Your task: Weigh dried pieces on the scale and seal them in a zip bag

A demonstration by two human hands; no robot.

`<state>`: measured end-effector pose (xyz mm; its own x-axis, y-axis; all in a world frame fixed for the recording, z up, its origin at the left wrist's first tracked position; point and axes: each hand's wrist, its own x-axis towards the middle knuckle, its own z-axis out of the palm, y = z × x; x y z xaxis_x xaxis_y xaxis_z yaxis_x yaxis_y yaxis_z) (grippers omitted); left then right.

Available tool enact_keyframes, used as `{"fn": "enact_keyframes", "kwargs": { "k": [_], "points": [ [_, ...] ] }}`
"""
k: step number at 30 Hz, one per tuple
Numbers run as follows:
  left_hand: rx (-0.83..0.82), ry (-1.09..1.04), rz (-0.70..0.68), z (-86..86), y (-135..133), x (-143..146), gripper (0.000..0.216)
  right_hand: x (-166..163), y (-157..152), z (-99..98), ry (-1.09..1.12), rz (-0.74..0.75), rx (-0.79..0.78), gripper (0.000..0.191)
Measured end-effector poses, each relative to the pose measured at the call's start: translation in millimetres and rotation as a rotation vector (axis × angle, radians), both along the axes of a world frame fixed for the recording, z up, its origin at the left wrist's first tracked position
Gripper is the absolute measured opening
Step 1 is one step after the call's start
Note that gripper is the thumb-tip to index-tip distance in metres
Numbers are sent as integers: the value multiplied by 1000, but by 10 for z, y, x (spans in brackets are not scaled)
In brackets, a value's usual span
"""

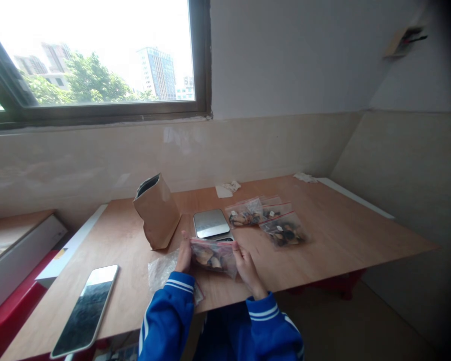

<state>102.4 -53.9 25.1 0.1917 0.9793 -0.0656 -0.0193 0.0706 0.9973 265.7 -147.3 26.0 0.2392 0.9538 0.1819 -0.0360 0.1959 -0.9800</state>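
A clear zip bag (213,258) with a red seal strip and brown, dried-looking pieces inside is held up near the table's front edge. My left hand (184,254) grips its left top corner, thumb on top, and my right hand (247,265) grips the right top corner. Just behind the bag sits a digital kitchen scale (211,223) with a shiny plate, its display partly covered by the bag. Below my left hand lie crumpled clear plastic bags (161,272). An open brown paper bag (158,215) stands left of the scale.
Several filled zip bags (285,230) lie right of the scale. A tablet or large phone (88,308) rests at the table's left front. Crumpled tissue (229,188) lies at the back by the wall, below a window (97,55). The wooden table (346,235) reaches to the right.
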Motion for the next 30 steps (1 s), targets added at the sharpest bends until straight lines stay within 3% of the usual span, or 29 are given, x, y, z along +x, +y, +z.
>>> {"fn": "enact_keyframes", "kwargs": {
  "k": [3,7,11,14,17,20,23,26,28,30],
  "points": [
    [31,-129,-77,-21,31,-14,82,137,-49,76,-42,-73,-22,63],
    [113,-258,-70,-10,61,-11,73,671,-65,278,-91,-344,16,60],
    [122,-285,-77,-11,76,0,63,1198,207,453,-252,-457,29,69],
    [141,-308,-27,-28,80,-2,54,1367,480,473,-410,-472,3,73],
    [190,-285,7,-33,73,-14,45,1373,579,387,-565,-545,21,69],
    [297,-169,37,9,40,-16,41,1284,476,213,-809,-550,139,61],
    [457,35,92,119,-16,10,33,1156,338,-6,-1112,-379,163,54],
    [667,248,149,278,-73,26,26,1088,306,-202,-1276,-237,27,51],
    [829,385,298,378,-100,-19,26,1108,341,-291,-1313,-225,-63,52],
    [925,447,592,445,-111,-135,32,1161,389,-343,-1320,-239,-114,53]
  ]
}}
